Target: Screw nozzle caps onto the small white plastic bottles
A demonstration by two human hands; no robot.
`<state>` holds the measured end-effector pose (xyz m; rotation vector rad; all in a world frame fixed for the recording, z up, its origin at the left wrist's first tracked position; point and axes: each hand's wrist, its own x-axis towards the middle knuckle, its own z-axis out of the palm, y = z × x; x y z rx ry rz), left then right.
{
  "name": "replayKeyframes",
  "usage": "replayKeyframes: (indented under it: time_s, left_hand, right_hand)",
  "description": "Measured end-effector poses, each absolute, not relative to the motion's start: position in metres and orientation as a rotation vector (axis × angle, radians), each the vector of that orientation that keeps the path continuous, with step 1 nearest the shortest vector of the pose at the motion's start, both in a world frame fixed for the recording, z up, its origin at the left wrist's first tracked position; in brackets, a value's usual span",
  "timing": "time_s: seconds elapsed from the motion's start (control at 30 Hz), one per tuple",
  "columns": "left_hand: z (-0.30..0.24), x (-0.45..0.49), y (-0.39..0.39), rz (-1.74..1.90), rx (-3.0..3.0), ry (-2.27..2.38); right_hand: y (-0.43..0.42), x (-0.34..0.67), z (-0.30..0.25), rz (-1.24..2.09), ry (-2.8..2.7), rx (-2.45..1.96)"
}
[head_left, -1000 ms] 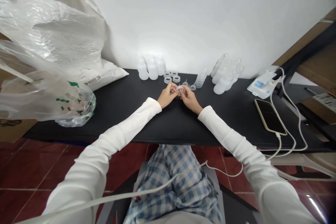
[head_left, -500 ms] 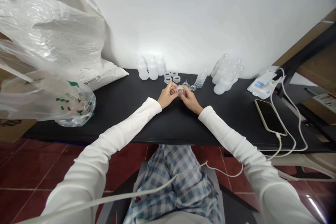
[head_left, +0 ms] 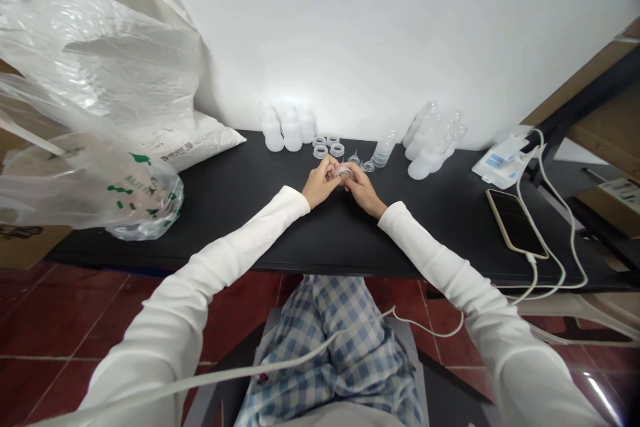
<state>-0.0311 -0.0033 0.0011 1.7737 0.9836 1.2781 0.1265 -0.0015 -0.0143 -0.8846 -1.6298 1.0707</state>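
My left hand [head_left: 320, 185] and my right hand [head_left: 364, 189] meet over the middle of the black table [head_left: 240, 213], both pinched on a small clear plastic ring [head_left: 344, 173] held between their fingertips. Just behind them lie loose clear rings [head_left: 327, 146] and clear nipple-shaped pieces [head_left: 367, 165]. Three white bottles [head_left: 289, 129] stand at the wall. A stack of clear caps [head_left: 383, 151] and a cluster of clear bottles [head_left: 431, 142] lie to the right of them.
Large plastic bags [head_left: 95, 113] fill the table's left end. A phone [head_left: 515, 221] on a white cable and a white box [head_left: 501, 162] sit at the right. A white cable [head_left: 280, 363] crosses my lap. Red tiled floor shows below.
Both hands stay together on the ring; the fingers have shifted slightly and the ring has tilted a little. Nothing else has moved.
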Motion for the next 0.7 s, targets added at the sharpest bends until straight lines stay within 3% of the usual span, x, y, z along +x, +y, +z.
replayKeyframes:
  time_s: [0.7]
  left_hand:
    - [-0.0010,-0.0355,0.0024,1.296,1.816,1.008]
  right_hand:
    - [-0.0011,0.1241,-0.0118,0.953,-1.673,-0.909]
